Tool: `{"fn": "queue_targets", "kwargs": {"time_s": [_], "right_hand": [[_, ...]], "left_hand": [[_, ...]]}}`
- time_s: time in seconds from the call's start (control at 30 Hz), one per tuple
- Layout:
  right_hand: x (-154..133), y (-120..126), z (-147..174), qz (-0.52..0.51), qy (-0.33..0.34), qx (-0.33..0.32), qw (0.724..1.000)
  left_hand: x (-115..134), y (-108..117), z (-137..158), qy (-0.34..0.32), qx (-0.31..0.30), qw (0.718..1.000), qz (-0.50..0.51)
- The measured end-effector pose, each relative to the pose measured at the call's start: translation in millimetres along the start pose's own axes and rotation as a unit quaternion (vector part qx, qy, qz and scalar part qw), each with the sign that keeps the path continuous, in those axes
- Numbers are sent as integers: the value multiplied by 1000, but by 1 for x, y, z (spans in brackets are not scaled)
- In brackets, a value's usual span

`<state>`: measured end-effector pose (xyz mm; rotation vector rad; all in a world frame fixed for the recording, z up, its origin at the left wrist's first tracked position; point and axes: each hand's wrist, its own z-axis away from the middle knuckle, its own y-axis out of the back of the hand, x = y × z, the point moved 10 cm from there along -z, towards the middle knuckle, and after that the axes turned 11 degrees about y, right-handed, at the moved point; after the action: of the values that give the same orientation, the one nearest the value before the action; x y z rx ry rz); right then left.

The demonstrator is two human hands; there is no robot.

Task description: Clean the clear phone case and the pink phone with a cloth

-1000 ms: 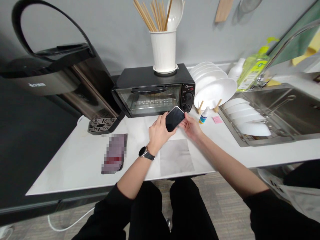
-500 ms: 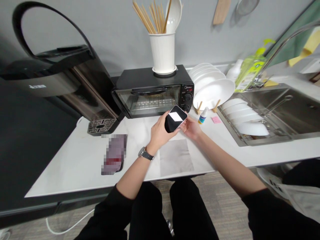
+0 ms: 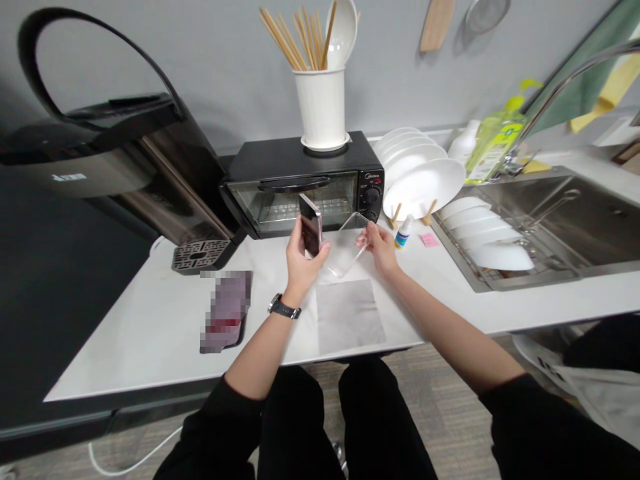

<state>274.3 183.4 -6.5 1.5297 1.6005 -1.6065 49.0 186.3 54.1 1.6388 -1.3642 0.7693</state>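
Observation:
My left hand [image 3: 302, 267], with a watch on its wrist, is closed round a smartphone [image 3: 311, 228] tilted on its edge. A clear phone case [image 3: 345, 248] is gripped along its right edge by my right hand [image 3: 380, 245]. Phone and case are apart, both above the white counter. Below them a grey cloth [image 3: 350, 316] lies flat near the front edge. To the right of my right hand stands a small spray bottle [image 3: 404, 232] with a white cap.
A toaster oven [image 3: 300, 190] stands behind my hands, a white cup [image 3: 321, 107] of chopsticks on top. At left are a black drink machine [image 3: 165, 180] and a blurred phone-shaped object [image 3: 227, 310]. Racked plates [image 3: 425, 187], a pink note [image 3: 429, 239] and a sink [image 3: 590, 220] are at right.
The phone and the clear case have come apart. My left hand moved left with the phone and turned it on edge, while the right hand keeps the case.

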Motion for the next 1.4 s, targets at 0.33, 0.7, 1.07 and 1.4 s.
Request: {"fn": "queue_targets", "kwargs": {"time_s": [0.33, 0.7, 1.07, 1.4], "right_hand": [[-25, 2, 0, -39, 79, 12, 996], [-29, -4, -1, -47, 70, -18, 996], [-26, -9, 3, 21, 37, -36, 998], [-27, -14, 4, 33, 42, -54, 997]], "left_hand": [[-14, -3, -16, 37, -90, 984, -150], [-21, -43, 6, -19, -277, 926, -256], [-36, -52, 8, -31, -318, 923, -214], [-36, -53, 12, -45, -326, 915, -233]]}}
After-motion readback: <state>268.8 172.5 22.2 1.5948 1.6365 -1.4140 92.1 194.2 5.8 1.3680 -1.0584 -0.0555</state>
